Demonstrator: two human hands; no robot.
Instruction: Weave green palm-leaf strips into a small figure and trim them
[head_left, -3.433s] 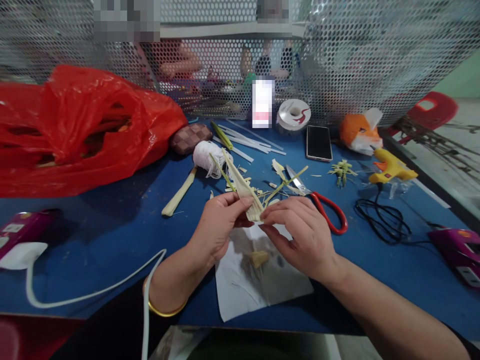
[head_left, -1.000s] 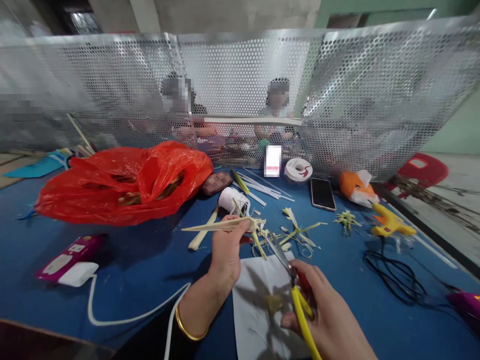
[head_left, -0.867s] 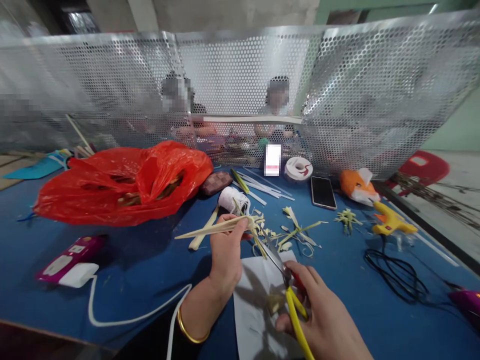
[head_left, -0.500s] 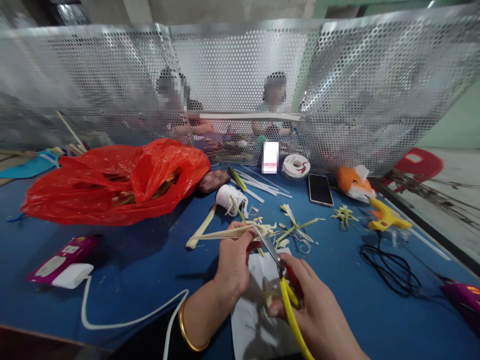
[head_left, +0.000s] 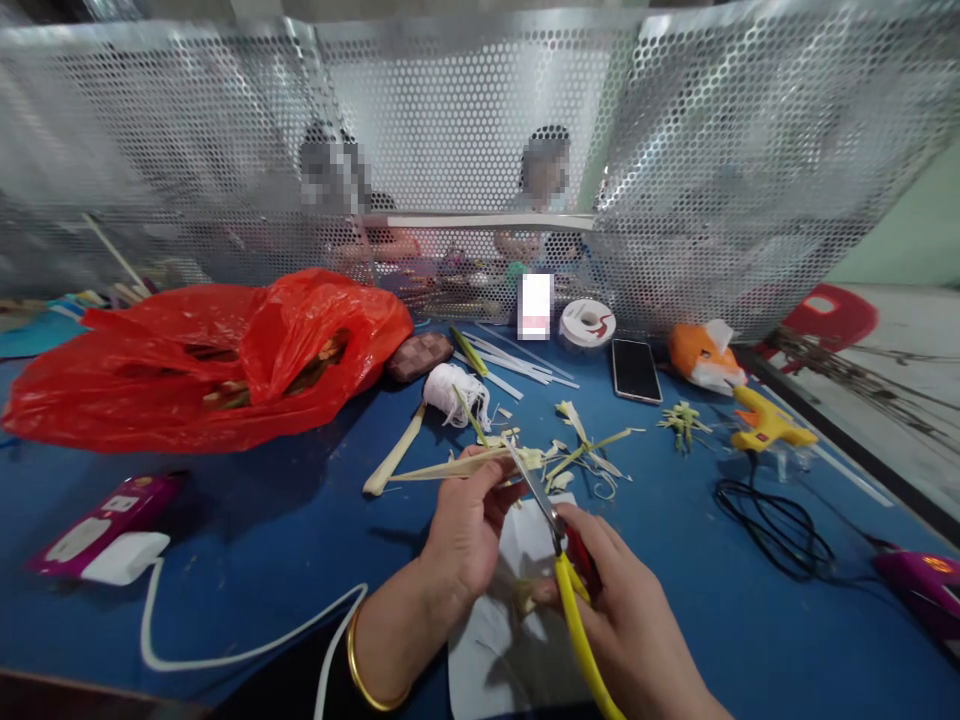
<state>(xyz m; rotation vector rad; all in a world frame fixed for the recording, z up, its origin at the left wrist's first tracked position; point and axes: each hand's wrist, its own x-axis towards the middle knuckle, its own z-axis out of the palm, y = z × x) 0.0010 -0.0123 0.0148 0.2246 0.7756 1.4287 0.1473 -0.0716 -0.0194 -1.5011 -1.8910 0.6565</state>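
My left hand (head_left: 466, 530) is closed, pinching a pale, dry plant strip (head_left: 431, 468) between thumb and fingers. The strip's folded end reaches out to the left over the table. In my right hand (head_left: 634, 610) is a pair of scissors (head_left: 576, 635) with yellow handles. Its blades point up and left, and their tips meet the strip just beyond my left fingertips; whether they are parted is hard to see. A small blurred pale piece (head_left: 526, 594) shows by my right thumb. Plant scraps (head_left: 589, 450) lie just past the blades, and a white sheet (head_left: 480, 650) lies beneath my hands.
A red plastic bag (head_left: 180, 350) fills the left side. Farther back are white string (head_left: 456, 395), a ribbon spool (head_left: 587, 323) and a phone (head_left: 636, 370). At right lies a yellow glue gun (head_left: 772, 425) with its black cord. A perforated metal screen (head_left: 465, 110) stands behind; people sit beyond it.
The camera view has shifted slightly, so the table items appear a little farther left. Both hands keep nearly the same hold on the strip and the scissors.
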